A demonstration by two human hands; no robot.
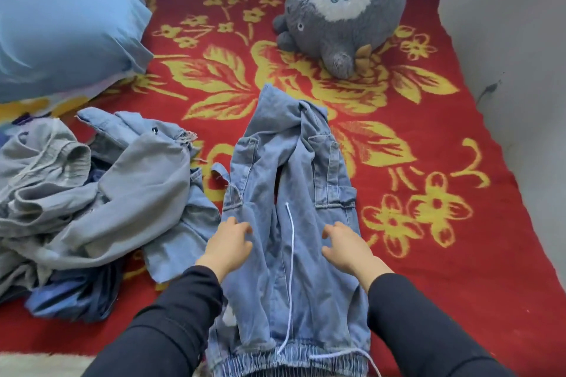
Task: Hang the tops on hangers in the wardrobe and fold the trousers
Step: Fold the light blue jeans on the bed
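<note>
A home bedroom: a bed with floral red blanket (pixel 428 138), blue pillow (pixel 61 30), plush toy (pixel 340 9).

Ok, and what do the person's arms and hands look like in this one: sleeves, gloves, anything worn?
Both arms are covered by long, plain black sleeves, the left sleeve and the right sleeve, close-fitting and ending at the wrists. The left hand and the right hand are bare: no gloves, and no ring, watch or bracelet shows. The sleeves carry no visible logo or pattern.
</note>
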